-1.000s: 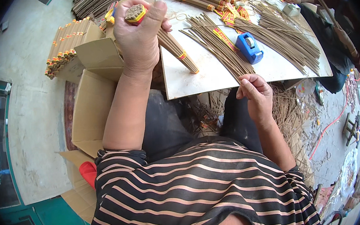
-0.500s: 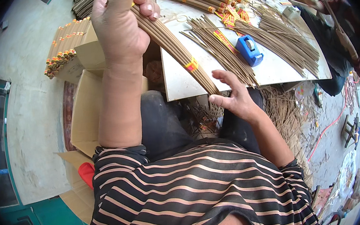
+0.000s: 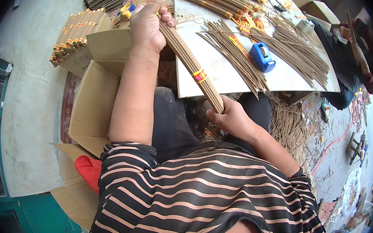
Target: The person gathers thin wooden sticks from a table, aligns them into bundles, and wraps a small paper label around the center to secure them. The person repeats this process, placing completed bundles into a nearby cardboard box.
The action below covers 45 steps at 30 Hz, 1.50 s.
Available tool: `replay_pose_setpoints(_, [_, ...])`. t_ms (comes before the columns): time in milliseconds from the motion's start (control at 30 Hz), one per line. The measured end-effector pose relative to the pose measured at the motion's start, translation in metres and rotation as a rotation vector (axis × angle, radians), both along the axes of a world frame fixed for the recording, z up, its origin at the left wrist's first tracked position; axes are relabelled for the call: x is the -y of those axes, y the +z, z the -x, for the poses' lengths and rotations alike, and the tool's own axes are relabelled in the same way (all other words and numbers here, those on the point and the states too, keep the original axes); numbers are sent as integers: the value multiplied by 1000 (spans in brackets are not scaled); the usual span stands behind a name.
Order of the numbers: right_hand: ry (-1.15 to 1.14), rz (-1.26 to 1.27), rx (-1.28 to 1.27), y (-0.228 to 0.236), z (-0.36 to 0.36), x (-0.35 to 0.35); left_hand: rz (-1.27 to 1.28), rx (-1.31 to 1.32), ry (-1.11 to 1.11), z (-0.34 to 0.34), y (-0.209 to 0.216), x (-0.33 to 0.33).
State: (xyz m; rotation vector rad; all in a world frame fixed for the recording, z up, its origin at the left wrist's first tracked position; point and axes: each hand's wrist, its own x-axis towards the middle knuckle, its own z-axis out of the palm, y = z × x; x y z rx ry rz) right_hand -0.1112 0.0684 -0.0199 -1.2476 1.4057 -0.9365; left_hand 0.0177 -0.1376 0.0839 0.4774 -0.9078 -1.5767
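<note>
A bundle of brown incense sticks (image 3: 184,53) slants across my lap, in front of the table's near left corner. A red and yellow paper band wraps it below the middle. My left hand (image 3: 150,24) is closed round its upper far end. At the lower near end, my right hand (image 3: 231,117) grips the sticks between thumb and fingers. Loose incense sticks (image 3: 234,58) lie on the white table (image 3: 196,79) to the right of the bundle, with a blue tape dispenser (image 3: 262,58) beside them.
Banded bundles (image 3: 211,1) and paper labels lie at the table's far side. An open cardboard box (image 3: 92,98) stands at my left, with stacked bundles (image 3: 75,35) beyond it. Another person's hand (image 3: 347,32) is at the right. Broken sticks (image 3: 288,120) litter the floor.
My right hand has closed on the near end of the bundle, where its fingers were spread before. My left hand appears slightly lower and further right, still holding the far end.
</note>
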Motion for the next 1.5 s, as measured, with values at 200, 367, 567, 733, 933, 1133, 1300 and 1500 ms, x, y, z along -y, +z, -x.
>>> replay_pose_setpoints(200, [213,-219,544,31,7,12,50,-61,-314,-10,-26,-42])
replay_pose_setpoints(367, [206,-329,695,34,-12,26,-148,-112,-534,-13,-79,-93])
replay_pose_setpoints(567, [288,-473,764,17,-26,33,-273,-218,-323,-27,-94,-86])
replay_pose_setpoints(733, [182,-338,338,14,-50,36,-381,-143,-188,-30,-100,-84])
replay_pose_setpoints(933, [407,-133,543,19,-37,38,-407,-200,-403,-56,-105,-68])
replay_pose_setpoints(1133, [476,512,-474,35,-37,32,-402,-17,-421,-67,-110,-74])
replay_pose_setpoints(1300, [463,574,-710,39,-47,28,-349,-3,-375,-57,-115,-84])
replay_pose_setpoints(1500, [470,616,-807,44,-48,18,-268,63,-361,-56,-105,-94])
